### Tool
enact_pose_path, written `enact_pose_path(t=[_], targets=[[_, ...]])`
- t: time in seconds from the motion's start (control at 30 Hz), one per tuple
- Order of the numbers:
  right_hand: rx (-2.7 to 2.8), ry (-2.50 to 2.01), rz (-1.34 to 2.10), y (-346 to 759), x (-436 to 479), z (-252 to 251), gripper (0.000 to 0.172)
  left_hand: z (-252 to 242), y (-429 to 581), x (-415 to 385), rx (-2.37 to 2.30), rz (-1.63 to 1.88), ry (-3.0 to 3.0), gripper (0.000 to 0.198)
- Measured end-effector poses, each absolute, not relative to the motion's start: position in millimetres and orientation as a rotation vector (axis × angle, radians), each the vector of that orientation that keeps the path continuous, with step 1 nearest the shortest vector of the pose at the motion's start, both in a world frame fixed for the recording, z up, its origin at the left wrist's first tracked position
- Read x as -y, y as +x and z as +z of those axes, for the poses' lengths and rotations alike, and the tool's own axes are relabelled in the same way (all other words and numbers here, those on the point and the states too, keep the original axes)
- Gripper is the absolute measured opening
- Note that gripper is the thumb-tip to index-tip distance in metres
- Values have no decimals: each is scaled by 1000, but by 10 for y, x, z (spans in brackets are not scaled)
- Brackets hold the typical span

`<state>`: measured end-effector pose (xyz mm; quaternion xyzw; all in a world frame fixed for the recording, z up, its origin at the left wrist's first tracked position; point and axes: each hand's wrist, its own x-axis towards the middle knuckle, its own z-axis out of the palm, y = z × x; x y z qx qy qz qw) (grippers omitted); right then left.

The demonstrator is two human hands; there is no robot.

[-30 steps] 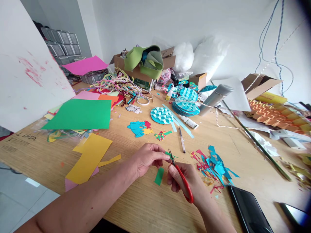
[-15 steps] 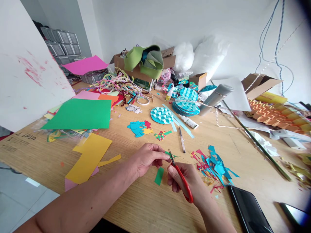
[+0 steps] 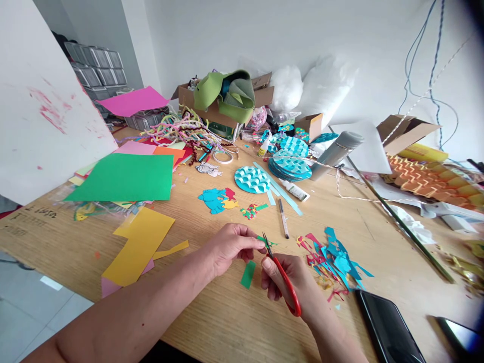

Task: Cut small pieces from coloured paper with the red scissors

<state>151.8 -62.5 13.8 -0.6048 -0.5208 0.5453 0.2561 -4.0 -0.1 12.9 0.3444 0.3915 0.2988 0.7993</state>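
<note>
My left hand pinches a small piece of green paper between thumb and fingers. Red-handled scissors sit in my right hand, their blades pointing up at the green piece. On the table just below my left fingers lies a green paper strip. Beyond my hands are blue fish cut-outs, with red and yellow ones beside them. A pile of tiny coloured bits lies nearby. A pen rests ahead of the scissors.
Blue, red and yellow scraps and a black phone lie to the right. Green sheets and yellow paper are on the left. Farther back are a blue patterned disc, a glue bottle and a grey flask.
Both hands, the scissors and the green piece keep nearly the same position. Only a very slight shift of the view shows.
</note>
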Motion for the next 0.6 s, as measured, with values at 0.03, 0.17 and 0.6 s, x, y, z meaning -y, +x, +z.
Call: enact_pose_path(t=[0.03, 0.17, 0.6], targets=[[1420, -1639, 1478, 1518, 625, 138, 52, 135, -40, 1, -842, 639, 741, 27], [1418, -1642, 1476, 1515, 626, 140, 52, 137, -37, -5, -848, 635, 738, 26], [1408, -1639, 1488, 1510, 629, 134, 52, 142, -47, 2, -823, 633, 806, 19]])
